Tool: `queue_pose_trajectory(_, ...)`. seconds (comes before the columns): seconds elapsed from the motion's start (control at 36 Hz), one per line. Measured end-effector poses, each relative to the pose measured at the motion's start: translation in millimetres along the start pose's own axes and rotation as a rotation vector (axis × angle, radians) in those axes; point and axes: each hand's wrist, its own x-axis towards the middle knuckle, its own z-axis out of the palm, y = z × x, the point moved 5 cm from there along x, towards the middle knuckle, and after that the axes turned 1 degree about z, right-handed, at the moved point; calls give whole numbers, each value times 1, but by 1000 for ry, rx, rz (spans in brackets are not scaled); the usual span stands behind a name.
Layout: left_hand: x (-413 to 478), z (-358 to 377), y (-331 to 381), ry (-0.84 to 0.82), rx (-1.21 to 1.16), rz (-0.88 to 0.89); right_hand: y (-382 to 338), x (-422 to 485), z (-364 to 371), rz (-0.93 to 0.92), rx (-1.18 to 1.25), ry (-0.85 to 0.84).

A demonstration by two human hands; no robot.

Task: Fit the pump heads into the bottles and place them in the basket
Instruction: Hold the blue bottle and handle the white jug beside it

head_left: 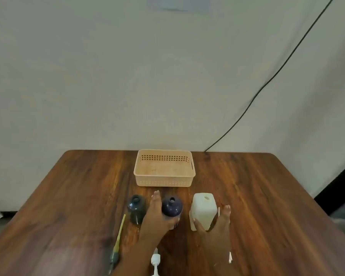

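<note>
Three bottles without pumps stand upright in a row on the wooden table: a dark green bottle (136, 209), a dark blue bottle (172, 206) and a white square bottle (204, 208). My left hand (154, 218) wraps the blue bottle, with the fingers on its left side and the thumb across its front. My right hand (219, 230) cups the white bottle, thumb on its lower left and fingers along its right side. A dark pump head with a yellow tube (118, 242) lies at the front left. Between my arms lies a white pump head (155, 261). Another white pump (230, 256) is mostly hidden by my right arm.
An empty beige plastic basket (163, 182) stands behind the bottles, near the table's far edge and the wall. A black cable (267, 82) runs down the wall to the table's back right. The table's right edge borders a dark floor area.
</note>
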Motion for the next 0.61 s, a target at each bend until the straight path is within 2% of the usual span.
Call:
queue_pose_trajectory(0.14, 11, 12, -8, -20, -45, -61, 6, 6, 17, 95, 103, -58)
queue_pose_trajectory(0.31, 21, 18, -13, 13, -36, -38, 10, 16, 32, 155, 181, -19)
queue_pose_trajectory(0.61, 15, 13, -15, 25, -80, 2, 20, 25, 31, 203, 185, 41)
